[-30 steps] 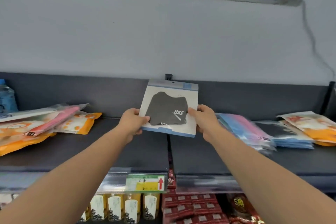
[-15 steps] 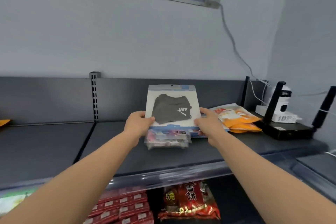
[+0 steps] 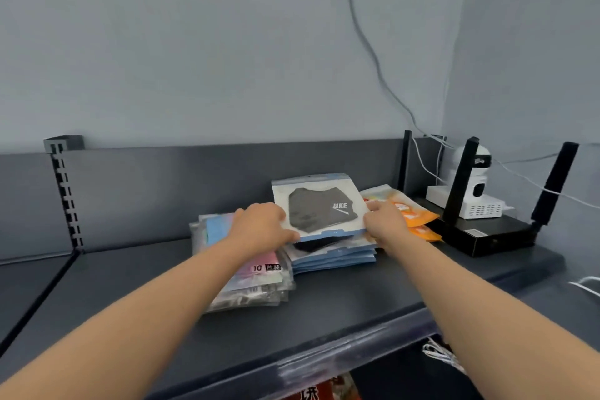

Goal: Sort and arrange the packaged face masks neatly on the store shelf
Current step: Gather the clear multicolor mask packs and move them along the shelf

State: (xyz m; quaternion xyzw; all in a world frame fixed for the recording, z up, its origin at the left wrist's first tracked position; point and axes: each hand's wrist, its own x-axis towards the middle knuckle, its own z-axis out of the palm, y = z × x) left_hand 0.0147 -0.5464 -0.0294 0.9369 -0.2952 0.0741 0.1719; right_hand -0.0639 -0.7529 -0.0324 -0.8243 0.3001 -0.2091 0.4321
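Observation:
A white pack with a dark grey mask (image 3: 319, 206) lies tilted on top of a stack of similar blue-edged packs (image 3: 334, 258) on the dark shelf (image 3: 324, 308). My left hand (image 3: 261, 226) grips its left edge and my right hand (image 3: 384, 221) grips its right edge. Left of the stack sits a pile of clear packs with pink and blue masks (image 3: 256, 276), partly under my left forearm. Orange packs (image 3: 412, 216) lie just right of the stack.
A black router with upright antennas (image 3: 487, 234), a white box and a small white camera (image 3: 477, 182) stand at the shelf's right end, with cables running up the wall. A slotted upright (image 3: 66, 198) divides the shelf at the left. Red snack packs (image 3: 321, 391) show on the shelf below.
The view and both hands have swung right along the shelf. The grey mask pack went from held upright in the air to lowered onto the blue-edged stack.

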